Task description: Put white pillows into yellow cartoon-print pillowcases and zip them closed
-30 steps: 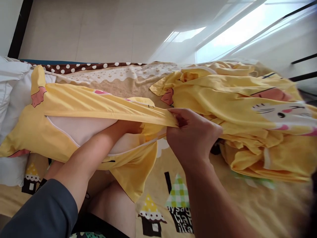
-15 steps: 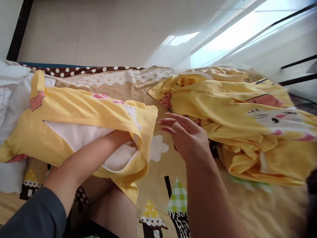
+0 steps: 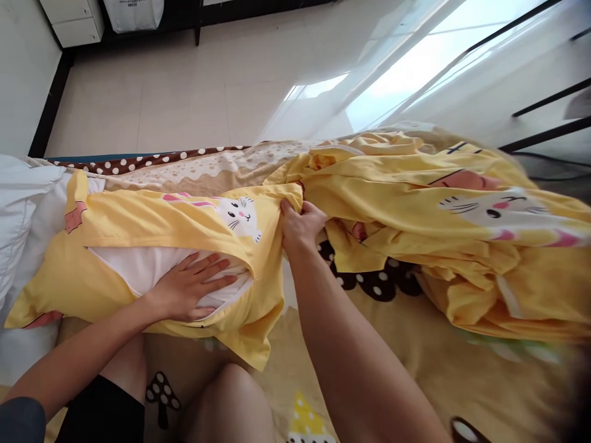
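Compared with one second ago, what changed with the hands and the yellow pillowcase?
The right hand let go of the stretched edge of the pillowcase, opened, then gripped its far right corner. The left hand drew back from deep inside and now lies flat on the white pillow at the opening. The pillow stayed in the case, the yellow cover heaped at right.

The right hand [image 3: 302, 224] released the stretched edge of the pillowcase [image 3: 152, 215], opened beside it, then closed on its far corner. The left hand [image 3: 191, 286] withdrew from deep inside the pillowcase and lay flat on the white pillow [image 3: 133, 267] at its opening. The upper flap slackened, exposing 1 cat print [image 3: 240, 214].
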The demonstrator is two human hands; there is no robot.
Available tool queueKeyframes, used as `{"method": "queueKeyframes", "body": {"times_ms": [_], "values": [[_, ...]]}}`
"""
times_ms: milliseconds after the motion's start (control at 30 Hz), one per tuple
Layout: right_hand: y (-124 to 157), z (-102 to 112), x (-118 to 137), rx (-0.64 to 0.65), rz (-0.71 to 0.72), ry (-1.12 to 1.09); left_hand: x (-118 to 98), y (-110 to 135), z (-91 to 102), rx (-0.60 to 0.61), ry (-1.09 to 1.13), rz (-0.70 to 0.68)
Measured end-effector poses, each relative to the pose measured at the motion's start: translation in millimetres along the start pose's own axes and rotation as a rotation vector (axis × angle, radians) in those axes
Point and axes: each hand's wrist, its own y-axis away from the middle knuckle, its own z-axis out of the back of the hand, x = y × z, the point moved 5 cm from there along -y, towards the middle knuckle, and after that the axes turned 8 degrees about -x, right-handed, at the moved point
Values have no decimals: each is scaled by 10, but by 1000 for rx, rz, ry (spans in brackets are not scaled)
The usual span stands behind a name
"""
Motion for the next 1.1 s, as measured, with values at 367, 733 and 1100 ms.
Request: {"method": "queueKeyframes", "body": {"times_ms": [367,733,1100], "values": [[2141,953,543,646,1010,223,253,-542,-19,7,97,2],[2403,1080,430,600,1274,701,-209,-349,47,-129,-290,-157],[2588,1440,423,757,1157,437,-802,-406,-248,93,51,-910]]}}
